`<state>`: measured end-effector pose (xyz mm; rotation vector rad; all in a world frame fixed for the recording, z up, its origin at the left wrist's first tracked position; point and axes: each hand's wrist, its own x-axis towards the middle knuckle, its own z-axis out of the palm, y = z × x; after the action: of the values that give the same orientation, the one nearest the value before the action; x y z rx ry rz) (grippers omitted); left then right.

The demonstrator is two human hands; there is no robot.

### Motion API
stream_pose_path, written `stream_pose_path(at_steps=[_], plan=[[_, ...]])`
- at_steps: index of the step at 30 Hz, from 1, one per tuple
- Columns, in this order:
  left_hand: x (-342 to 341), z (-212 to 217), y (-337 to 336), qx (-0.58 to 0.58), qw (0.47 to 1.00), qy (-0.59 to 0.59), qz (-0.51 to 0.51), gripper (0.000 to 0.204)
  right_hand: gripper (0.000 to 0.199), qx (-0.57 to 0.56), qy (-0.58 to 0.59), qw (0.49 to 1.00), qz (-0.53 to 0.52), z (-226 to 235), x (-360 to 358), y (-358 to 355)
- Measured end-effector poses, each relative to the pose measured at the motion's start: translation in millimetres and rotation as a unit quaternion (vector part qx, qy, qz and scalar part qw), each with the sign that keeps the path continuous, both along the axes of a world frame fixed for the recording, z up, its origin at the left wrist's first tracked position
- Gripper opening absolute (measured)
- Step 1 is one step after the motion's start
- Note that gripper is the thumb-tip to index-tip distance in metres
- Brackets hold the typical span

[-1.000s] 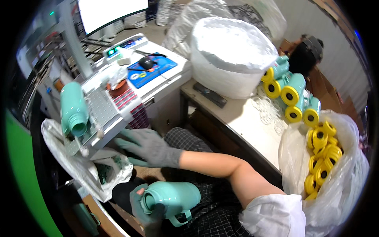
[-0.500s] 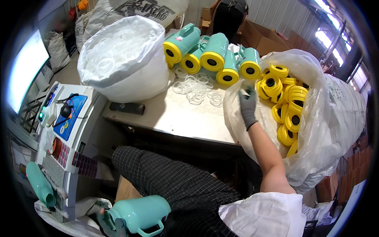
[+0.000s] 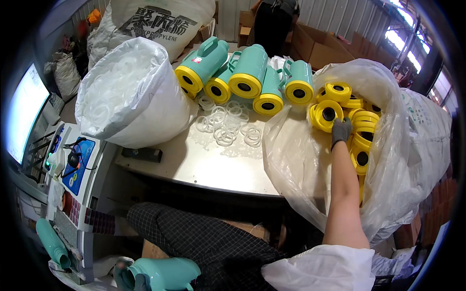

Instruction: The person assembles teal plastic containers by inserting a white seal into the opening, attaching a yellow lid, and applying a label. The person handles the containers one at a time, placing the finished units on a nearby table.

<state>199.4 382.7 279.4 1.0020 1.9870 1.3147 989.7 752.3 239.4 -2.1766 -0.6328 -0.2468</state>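
Note:
My left hand (image 3: pixel 130 280), in a dark glove, grips the open end of a teal thermos jug shell (image 3: pixel 167 272) that lies sideways by my lap. Inside a clear plastic bag (image 3: pixel 296 167) at the right, my gloved right hand (image 3: pixel 341 130) has its fingers closed at the edge of a yellow base cap (image 3: pixel 326 114) with a black centre. More yellow caps (image 3: pixel 363 138) are heaped around it. Several teal jugs (image 3: pixel 248 70) with yellow bases lie on the table to the left of the bag, bases toward me.
Translucent rings (image 3: pixel 228 123) lie loose on the white table (image 3: pixel 204 169). A white sack of rings (image 3: pixel 160 116) stands at the left. Beyond the machine (image 3: pixel 92 145) glows a screen (image 3: pixel 28 114). Another teal shell (image 3: pixel 52 242) rests at the lower left. A person (image 3: pixel 273 24) stands behind the table.
My right hand has moved right, from the bag's near side onto a yellow cap among the heap. The view has shifted; my left hand stays on the jug shell.

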Motion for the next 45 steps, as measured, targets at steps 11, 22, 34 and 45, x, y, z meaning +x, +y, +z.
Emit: stream_pose_path(at_steps=[11,22,34,45], plan=[[-26,-7,-11,0.009,0.992,0.099,-0.075,0.061,0.039,-0.038,-0.055,0.988,0.136,-52,-81,-90],[-34,-21,-36,0.032,0.999,0.017,-0.029,0.067,0.034,-0.09,-0.155,0.98,0.089,-64,-88,-95],[-37,-15,-65,0.081,0.995,0.043,0.043,0.064,0.031,0.231,0.604,0.571,0.506,16,-243,-47],[-1,-118,-101,0.246,0.898,-0.22,0.292,0.042,0.042,-0.036,0.401,0.574,0.713,-3,-537,-115]])
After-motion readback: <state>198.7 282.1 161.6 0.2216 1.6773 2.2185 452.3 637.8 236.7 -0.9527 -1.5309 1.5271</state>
